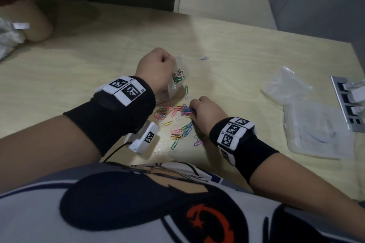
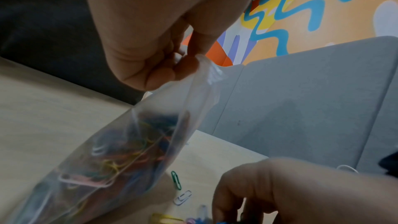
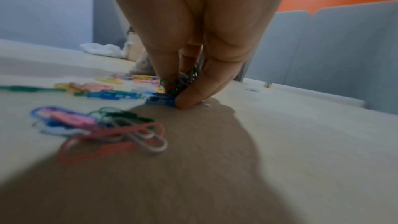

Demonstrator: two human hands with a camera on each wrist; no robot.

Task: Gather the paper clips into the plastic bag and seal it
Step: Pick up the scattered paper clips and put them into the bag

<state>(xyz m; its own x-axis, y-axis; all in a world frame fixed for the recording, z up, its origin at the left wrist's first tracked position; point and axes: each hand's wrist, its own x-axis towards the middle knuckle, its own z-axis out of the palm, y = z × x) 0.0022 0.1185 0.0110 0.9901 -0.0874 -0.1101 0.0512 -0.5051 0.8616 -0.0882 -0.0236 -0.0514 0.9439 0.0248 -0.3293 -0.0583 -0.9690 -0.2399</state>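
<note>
Pinching the clear plastic bag by its rim, left hand holds it above the pale wooden bench. Right hand grips several coloured paper clips from the scattered pile.

An office-like workspace: a pale wood tabletop ringed by grey partition panels (a colourful mural behind).
</note>
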